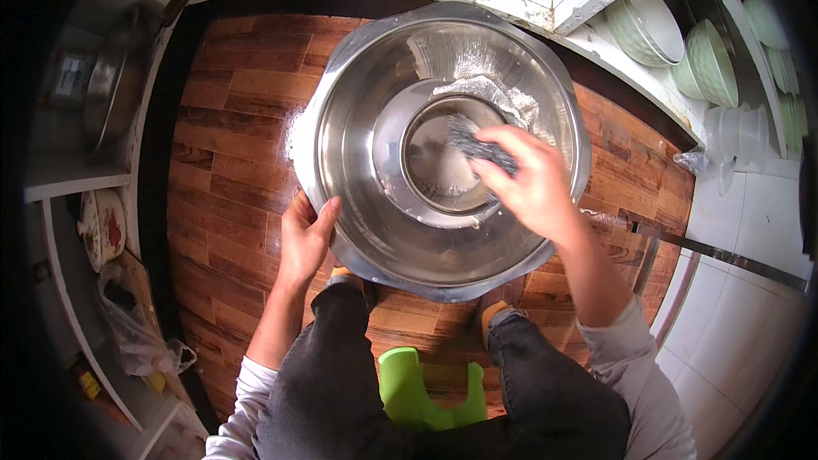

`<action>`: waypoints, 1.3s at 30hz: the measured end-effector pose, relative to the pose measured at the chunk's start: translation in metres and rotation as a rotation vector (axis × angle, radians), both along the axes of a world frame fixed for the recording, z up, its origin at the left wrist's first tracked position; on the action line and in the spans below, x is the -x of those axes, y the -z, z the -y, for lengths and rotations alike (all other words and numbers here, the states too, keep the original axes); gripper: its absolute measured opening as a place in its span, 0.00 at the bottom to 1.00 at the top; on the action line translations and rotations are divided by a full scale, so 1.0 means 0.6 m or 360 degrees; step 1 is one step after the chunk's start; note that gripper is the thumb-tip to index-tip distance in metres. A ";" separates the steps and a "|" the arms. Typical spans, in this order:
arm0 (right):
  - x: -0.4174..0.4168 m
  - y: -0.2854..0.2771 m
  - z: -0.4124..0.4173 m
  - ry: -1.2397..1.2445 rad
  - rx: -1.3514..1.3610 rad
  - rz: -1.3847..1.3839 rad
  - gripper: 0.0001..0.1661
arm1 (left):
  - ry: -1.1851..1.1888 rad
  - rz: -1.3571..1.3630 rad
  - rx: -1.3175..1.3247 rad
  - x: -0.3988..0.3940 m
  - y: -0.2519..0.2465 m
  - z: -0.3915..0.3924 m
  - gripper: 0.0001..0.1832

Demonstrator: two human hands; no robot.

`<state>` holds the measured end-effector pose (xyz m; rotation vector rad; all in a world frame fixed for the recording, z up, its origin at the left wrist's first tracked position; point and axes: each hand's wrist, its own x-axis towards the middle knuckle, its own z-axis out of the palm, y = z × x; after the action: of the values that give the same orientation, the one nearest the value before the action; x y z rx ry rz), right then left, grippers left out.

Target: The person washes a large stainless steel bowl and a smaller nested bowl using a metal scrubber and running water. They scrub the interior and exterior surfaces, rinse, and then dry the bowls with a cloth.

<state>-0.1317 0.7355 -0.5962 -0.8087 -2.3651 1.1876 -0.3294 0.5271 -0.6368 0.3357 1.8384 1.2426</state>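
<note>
A large metal basin [358,230] with a wide flared rim stands in front of me. Inside it is a smaller round metal pot [409,169] with cloudy liquid or residue at its bottom. My left hand [307,236] grips the basin's rim at the lower left, thumb on top. My right hand [527,179] pinches a dark scouring pad [482,147] over the smaller pot's opening; the hand is slightly blurred. Whitish wet residue [479,89] shows in the basin, beyond the pot. Whether the pad touches the pot's inner wall is hard to tell.
Green bowls [706,64] sit on the right shelf beside clear plastic containers [735,131]. A metal pan [105,96] and a plastic bag [134,332] are in the left cupboards. A green plastic stool [402,390] is between my legs, on the wood-patterned floor [223,204].
</note>
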 end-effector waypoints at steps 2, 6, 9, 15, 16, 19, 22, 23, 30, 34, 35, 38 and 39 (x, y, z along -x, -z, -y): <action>0.034 0.062 0.003 -0.0134 -0.0508 0.0302 0.11 | -0.0047 -0.0134 -0.0096 -0.007 0.023 0.005 0.12; 0.066 0.155 0.000 -0.0341 -0.0848 0.0923 0.08 | -0.0041 -0.0237 -0.0165 -0.008 0.032 0.006 0.12; 0.076 0.163 0.022 -0.0705 -0.0603 0.0876 0.07 | -0.0029 -0.0234 -0.0150 -0.007 0.032 0.008 0.12; 0.074 0.183 -0.044 -0.0503 -0.0657 0.1043 0.08 | 0.0010 -0.0196 -0.0093 -0.002 0.027 0.007 0.13; 0.070 0.183 -0.027 -0.0608 -0.0616 0.1010 0.08 | 0.0025 -0.0247 -0.0117 -0.004 0.032 0.011 0.13; 0.071 0.178 -0.004 -0.0735 -0.0627 0.0887 0.08 | 0.0056 -0.0281 -0.0089 0.001 0.035 0.008 0.14; 0.076 0.173 -0.037 -0.0437 -0.0691 0.0935 0.09 | 0.0054 -0.0096 0.0057 -0.001 0.008 0.006 0.15; 0.078 0.170 -0.051 -0.0374 -0.0672 0.0921 0.10 | 0.0045 -0.0018 0.0108 0.001 -0.001 -0.001 0.15; 0.098 0.182 -0.002 -0.0632 -0.0460 0.0841 0.11 | 0.0075 -0.0192 -0.0208 -0.002 0.026 0.005 0.15; 0.084 0.166 -0.036 -0.0400 -0.0501 0.1128 0.11 | 0.0052 -0.0265 -0.0088 -0.006 0.031 0.017 0.15; 0.075 0.168 -0.022 -0.0528 -0.0466 0.1178 0.11 | 0.0056 -0.0303 -0.0129 -0.004 0.033 0.013 0.15; 0.097 0.164 0.026 -0.0774 -0.0453 0.0863 0.10 | 0.0033 -0.0282 -0.0192 -0.007 0.034 0.006 0.14; 0.102 0.183 0.022 -0.0668 -0.0545 0.0692 0.10 | 0.0042 -0.0263 -0.0179 -0.008 0.032 0.006 0.14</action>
<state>-0.1930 0.7221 -0.7060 -0.5035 -3.0973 0.7514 -0.3245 0.5237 -0.6560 0.5369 1.8993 1.3369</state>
